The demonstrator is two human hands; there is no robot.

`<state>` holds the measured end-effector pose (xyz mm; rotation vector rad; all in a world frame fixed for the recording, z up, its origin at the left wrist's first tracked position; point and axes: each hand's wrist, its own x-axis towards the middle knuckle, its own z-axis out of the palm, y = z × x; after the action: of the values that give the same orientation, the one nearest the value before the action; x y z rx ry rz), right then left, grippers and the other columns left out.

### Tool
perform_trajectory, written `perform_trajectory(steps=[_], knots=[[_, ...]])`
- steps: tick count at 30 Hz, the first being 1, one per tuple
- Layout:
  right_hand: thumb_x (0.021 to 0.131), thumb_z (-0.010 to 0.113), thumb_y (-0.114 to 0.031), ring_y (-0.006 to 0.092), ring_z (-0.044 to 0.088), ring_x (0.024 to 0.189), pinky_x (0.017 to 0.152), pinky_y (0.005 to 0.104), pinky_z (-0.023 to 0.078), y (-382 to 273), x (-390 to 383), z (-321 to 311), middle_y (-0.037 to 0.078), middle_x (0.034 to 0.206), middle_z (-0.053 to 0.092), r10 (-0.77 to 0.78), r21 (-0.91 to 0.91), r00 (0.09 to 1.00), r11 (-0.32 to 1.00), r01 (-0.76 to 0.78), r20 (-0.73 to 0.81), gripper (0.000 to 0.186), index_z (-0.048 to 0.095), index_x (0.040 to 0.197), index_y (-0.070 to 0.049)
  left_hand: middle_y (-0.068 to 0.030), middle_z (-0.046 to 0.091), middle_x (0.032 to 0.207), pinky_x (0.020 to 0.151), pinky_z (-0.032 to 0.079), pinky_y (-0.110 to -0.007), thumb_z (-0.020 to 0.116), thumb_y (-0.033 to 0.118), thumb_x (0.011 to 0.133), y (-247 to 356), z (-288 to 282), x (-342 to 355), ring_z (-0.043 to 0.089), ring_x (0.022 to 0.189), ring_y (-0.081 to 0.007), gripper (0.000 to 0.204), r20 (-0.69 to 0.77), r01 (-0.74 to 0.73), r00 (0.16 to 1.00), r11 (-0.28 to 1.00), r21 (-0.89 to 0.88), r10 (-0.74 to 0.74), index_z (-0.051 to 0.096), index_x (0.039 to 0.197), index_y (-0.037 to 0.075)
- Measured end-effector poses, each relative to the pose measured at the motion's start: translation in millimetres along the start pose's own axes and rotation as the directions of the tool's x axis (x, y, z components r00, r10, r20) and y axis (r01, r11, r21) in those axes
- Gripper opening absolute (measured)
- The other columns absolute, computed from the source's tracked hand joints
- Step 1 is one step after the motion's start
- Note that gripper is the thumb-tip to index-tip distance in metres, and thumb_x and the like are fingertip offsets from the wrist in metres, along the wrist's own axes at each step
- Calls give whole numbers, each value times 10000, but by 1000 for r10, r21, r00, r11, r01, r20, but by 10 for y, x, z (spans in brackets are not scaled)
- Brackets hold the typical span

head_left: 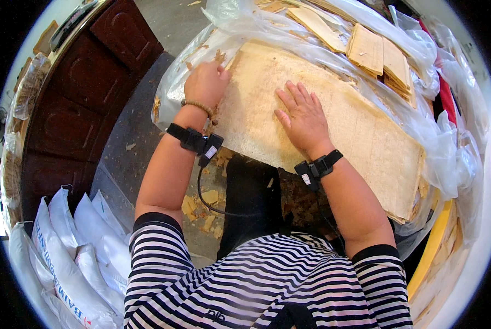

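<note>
A large pale tan sheet (360, 131), thin and flaky at the edges, lies on clear plastic film (201, 60) in front of me. My left hand (206, 83) curls over the sheet's left end, fingers bent around its edge. My right hand (303, 118) rests flat on the sheet's middle with fingers spread. Both wrists carry black strapped devices; a cable hangs from the left one.
Stacks of smaller tan sheets (379, 55) lie beyond the big sheet, among more plastic wrap. A dark brown wooden door (86, 88) stands at the left. White filled sacks (75, 241) lie at the lower left. Flaky crumbs (204, 205) litter the grey floor below.
</note>
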<state>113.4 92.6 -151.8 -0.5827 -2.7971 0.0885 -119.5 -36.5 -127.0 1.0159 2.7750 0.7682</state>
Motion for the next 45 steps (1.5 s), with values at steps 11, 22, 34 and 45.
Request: perform_trajectory(steps=[11, 22, 34, 45], knots=[[1000, 502, -423, 293, 324, 1465, 1212, 466, 223, -59, 6, -9, 92, 1557, 402, -3, 34, 1000, 999, 4, -4, 482, 520, 1433, -210, -148, 727, 1059, 876, 528, -404, 584, 211, 914, -104, 305, 959, 690, 938, -311, 310, -47, -338, 940, 941, -9, 337, 716, 1168, 92], [1004, 495, -437, 285, 316, 1468, 1218, 460, 211, -57, -4, -33, 89, 1556, 402, 1, 32, 1000, 999, -1, 3, 489, 521, 1437, -212, -92, 741, 915, 795, 532, -345, 689, 250, 900, -188, 246, 1025, 672, 849, -196, 264, 168, -218, 949, 941, -260, 266, 732, 1044, 33], [1005, 497, -430, 280, 324, 1464, 1215, 457, 220, -56, 0, -27, 88, 1552, 410, 10, 38, 1000, 999, -10, -8, 484, 518, 1440, -218, -38, 689, 799, 544, 511, -237, 659, 200, 950, -272, 316, 1032, 608, 647, -103, 230, 264, 269, 956, 749, -605, -130, 706, 1060, 4], [1004, 487, -443, 284, 318, 1466, 1214, 459, 218, -51, 5, -27, 85, 1559, 397, 11, 25, 1000, 1000, -12, 12, 492, 513, 1441, -218, -2, 667, 770, 556, 464, -287, 672, 279, 930, -168, 130, 909, 576, 654, -113, 259, 354, 111, 935, 929, -352, 23, 729, 1017, 42]])
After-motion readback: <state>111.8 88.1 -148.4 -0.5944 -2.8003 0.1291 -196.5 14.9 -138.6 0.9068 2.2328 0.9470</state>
